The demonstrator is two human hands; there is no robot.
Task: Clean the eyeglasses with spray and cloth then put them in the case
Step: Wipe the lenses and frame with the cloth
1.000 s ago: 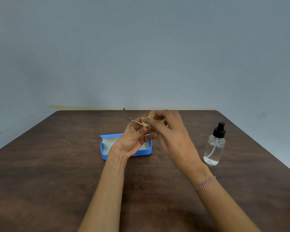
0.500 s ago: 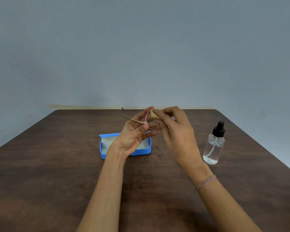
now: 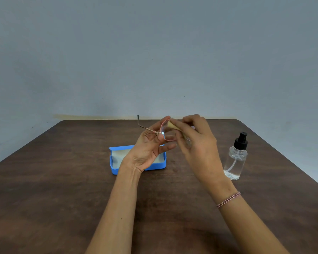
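Two bare forearms reach in from the near edge over a dark brown wooden table [image 3: 62, 198]; the right wrist wears a thin red-and-white braided bracelet [image 3: 228, 199].

Farther in, to the right, a clear plastic spray bottle with a black pump top [image 3: 235, 160] stands upright on the table, well apart from both hands and holding a little clear liquid.

At the table's middle lies an open blue rectangular case with a pale lining [image 3: 155, 166], partly hidden behind the left wrist.

Above the case, clear of the table, the left hand [image 3: 147, 151] is raised palm towards the camera. Its thumb and forefinger pinch the pink-rimmed, thin-framed eyeglasses [image 3: 167, 132] at the hinge beside one lens, and its other fingers are loosely extended below.

The right hand [image 3: 198, 143] is just to the right, fingers curled. It pinches a small folded beige cloth [image 3: 173, 125], whose tip touches the upper rim of the held lens.

One temple arm of the eyeglasses juts left and away, ending in a dark tip (the second lens is hidden behind the right hand).

Beyond the table's far edge rises a plain grey-blue wall [image 3: 154, 52].
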